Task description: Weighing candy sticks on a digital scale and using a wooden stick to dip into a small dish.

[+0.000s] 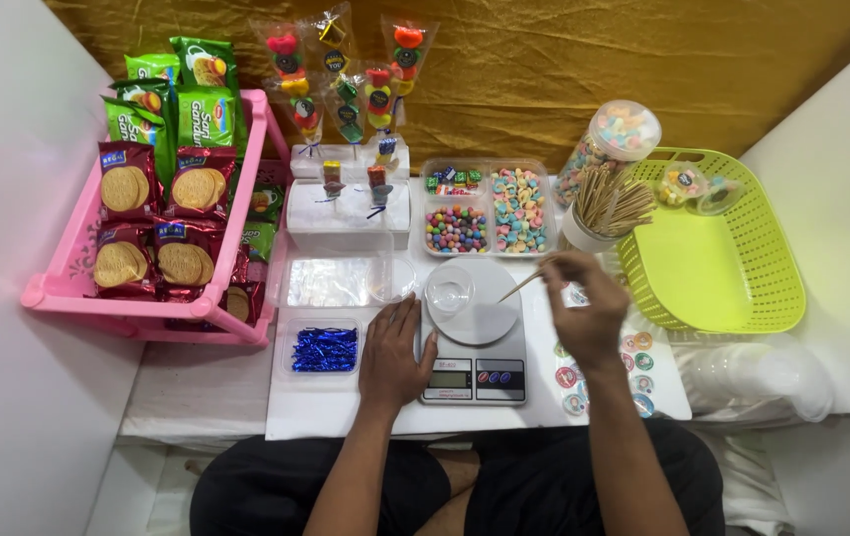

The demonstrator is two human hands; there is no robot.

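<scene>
Hands work over a white bench: the left hand (pixel 395 347) lies flat, fingers spread, touching the left edge of a digital kitchen scale (pixel 475 347), while the right hand (pixel 584 308) pinches a thin wooden skewer (pixel 524 285) above the scale's round platform, where a small clear cup (pixel 449 291) sits. At 12 o'clock a compartment tray of candies (pixel 488 206); at 2 o'clock a green basket (pixel 713 268); at 10 o'clock a pink rack of biscuit packs (pixel 162 213).

Thin wooden skewer (pixel 521 287), glossy white plastic scale (pixel 475 347), perforated green plastic basket (pixel 743 288), shiny foil twist-ties (pixel 325 349).
</scene>
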